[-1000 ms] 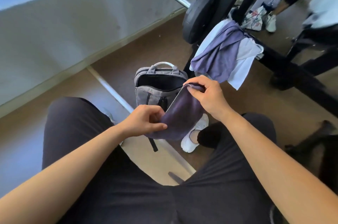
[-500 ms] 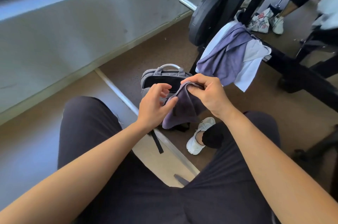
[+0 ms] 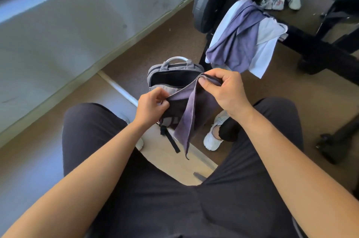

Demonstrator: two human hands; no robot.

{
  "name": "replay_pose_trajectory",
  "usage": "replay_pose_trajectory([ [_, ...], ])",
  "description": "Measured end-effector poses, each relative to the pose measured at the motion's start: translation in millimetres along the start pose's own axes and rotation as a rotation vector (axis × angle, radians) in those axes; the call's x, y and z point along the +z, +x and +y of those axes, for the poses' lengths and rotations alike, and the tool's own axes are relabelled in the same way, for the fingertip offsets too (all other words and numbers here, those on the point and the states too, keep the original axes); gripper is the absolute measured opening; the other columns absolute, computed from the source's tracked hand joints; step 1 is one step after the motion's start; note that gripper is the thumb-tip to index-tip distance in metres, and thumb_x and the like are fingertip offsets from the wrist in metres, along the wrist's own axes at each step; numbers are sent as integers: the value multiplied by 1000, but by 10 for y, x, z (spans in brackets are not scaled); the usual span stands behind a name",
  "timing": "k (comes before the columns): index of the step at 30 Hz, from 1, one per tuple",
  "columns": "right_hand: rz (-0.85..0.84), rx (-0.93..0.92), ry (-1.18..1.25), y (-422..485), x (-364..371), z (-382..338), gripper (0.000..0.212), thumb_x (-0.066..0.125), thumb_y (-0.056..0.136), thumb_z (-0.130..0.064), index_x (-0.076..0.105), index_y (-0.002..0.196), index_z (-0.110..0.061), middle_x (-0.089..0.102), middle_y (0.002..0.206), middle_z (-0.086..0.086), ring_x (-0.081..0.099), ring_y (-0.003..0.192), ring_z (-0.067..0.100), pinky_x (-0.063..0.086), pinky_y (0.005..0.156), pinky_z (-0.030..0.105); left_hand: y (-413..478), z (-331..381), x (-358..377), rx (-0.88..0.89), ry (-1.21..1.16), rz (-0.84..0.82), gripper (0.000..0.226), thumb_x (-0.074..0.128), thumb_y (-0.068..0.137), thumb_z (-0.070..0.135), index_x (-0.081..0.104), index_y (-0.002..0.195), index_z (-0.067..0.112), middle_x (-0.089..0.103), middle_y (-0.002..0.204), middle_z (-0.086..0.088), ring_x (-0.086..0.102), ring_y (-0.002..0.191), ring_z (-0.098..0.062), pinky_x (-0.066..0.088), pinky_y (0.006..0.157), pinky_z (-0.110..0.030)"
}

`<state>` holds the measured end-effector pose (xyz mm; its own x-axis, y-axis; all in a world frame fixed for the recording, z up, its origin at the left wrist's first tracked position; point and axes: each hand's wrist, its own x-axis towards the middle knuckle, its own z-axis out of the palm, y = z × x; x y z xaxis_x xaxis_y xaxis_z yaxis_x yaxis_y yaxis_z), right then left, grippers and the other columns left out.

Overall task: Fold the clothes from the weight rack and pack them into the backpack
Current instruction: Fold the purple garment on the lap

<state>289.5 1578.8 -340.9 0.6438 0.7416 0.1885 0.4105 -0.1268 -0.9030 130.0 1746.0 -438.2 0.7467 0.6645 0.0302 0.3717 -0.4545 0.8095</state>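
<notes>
The person sits with both knees apart in black trousers point(image 3: 242, 189), arms reaching forward over the floor point(image 3: 161, 43). Between the hands hangs a small purple cloth point(image 3: 191, 113), held up in the air just in front of the backpack point(image 3: 175, 66). The left hand point(image 3: 150, 105) pinches one upper corner of the cloth, fingers curled tight with the thumb against them. The right hand point(image 3: 225, 90) pinches the other end of the top edge, thumb on the near side and curled fingers behind, and sits a little higher and further away than the left. The top edge runs taut and slanted between the two grips, and the rest of the cloth droops in a long fold to a point low between the knees.

The grey backpack stands upright on the floor beyond the hands, its top unzipped and gaping (the inside shows only dark). A pale carry handle point(image 3: 176, 58) arches over its far side, and a black strap point(image 3: 171, 140) trails from its base toward the person.

Beyond and to the right of the backpack, the black weight rack point(image 3: 314, 43) carries two more garments draped over one bar: a purple shirt point(image 3: 239, 43) lying on top of a white one point(image 3: 266, 53). A black weight plate point(image 3: 208, 0) sits on a bar beside them. A white shoe point(image 3: 213, 138) shows below the right wrist.
</notes>
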Motion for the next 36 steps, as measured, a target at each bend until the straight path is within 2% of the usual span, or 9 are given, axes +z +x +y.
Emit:
replay_pose_trajectory([
  [6, 150, 25, -57, 96, -141, -72, 12, 72, 91, -18, 69, 80, -19, 60, 63, -19, 52, 62, -5, 43, 64, 14, -28, -41, 15, 19, 69, -105, 33, 60, 75, -1, 49, 81, 29, 66, 77, 0, 66, 69, -23, 59, 66, -43],
  [9, 190, 33, -60, 174, -178, -105, 13, 71, 92, -18, 70, 80, -13, 58, 65, -7, 46, 60, -1, 41, 61, 18, -40, -28, 63, 117, 105, -132, 38, 59, 78, -5, 58, 77, 33, 63, 68, 13, 61, 60, -3, 53, 63, -33],
  [13, 198, 23, -71, 253, -201, -139, 15, 71, 91, -17, 68, 77, -14, 52, 59, -15, 43, 58, -1, 38, 59, 17, -58, 23, 130, 155, 112, -233, 38, 61, 85, -5, 77, 102, 25, 67, 76, 22, 63, 69, 12, 50, 70, -17],
  [17, 198, 16, -93, 296, -226, -166, 15, 70, 92, -18, 70, 78, -13, 54, 60, -16, 46, 58, -2, 39, 59, 16, -66, 99, 171, 159, 84, -310, 47, 57, 83, -9, 76, 112, 24, 67, 81, 20, 64, 71, 8, 52, 71, -19],
  [21, 213, 9, -104, 327, -283, -197, 13, 70, 92, -18, 69, 79, -15, 56, 61, -16, 48, 59, -4, 40, 60, 14, -48, 75, 190, 237, 154, -373, 50, 49, 74, -16, 79, 102, 12, 62, 84, 9, 56, 75, -11, 42, 70, -23],
  [26, 243, 18, -110, 354, -359, -226, 16, 70, 92, -20, 68, 77, -16, 57, 63, -6, 47, 61, 3, 43, 60, 24, -63, 106, 135, 175, 99, -541, 34, 55, 72, 15, 76, 98, 18, 59, 85, 17, 59, 76, -1, 44, 68, -15],
  [29, 249, 25, -109, 363, -378, -232, 15, 70, 92, -20, 69, 78, -14, 59, 64, -4, 49, 63, 3, 45, 61, 25, -95, 104, 129, 231, 158, -483, 17, 74, 80, 33, 75, 92, 22, 61, 82, 15, 61, 76, -5, 53, 72, -26],
  [32, 278, 31, -106, 396, -395, -212, 22, 69, 92, -22, 69, 78, -6, 60, 66, 11, 49, 64, 6, 46, 60, 32, -97, 84, 116, 279, 242, -370, 16, 84, 83, 30, 72, 83, 19, 64, 76, 6, 62, 72, -18, 56, 70, -44],
  [36, 389, 48, -120, 440, -492, -115, 27, 67, 93, -27, 66, 74, -7, 56, 62, 7, 45, 63, 8, 40, 59, 32, -56, 116, -78, 187, 112, -199, 22, 83, 85, 19, 68, 77, 34, 69, 70, 15, 66, 67, -5, 57, 67, -31],
])
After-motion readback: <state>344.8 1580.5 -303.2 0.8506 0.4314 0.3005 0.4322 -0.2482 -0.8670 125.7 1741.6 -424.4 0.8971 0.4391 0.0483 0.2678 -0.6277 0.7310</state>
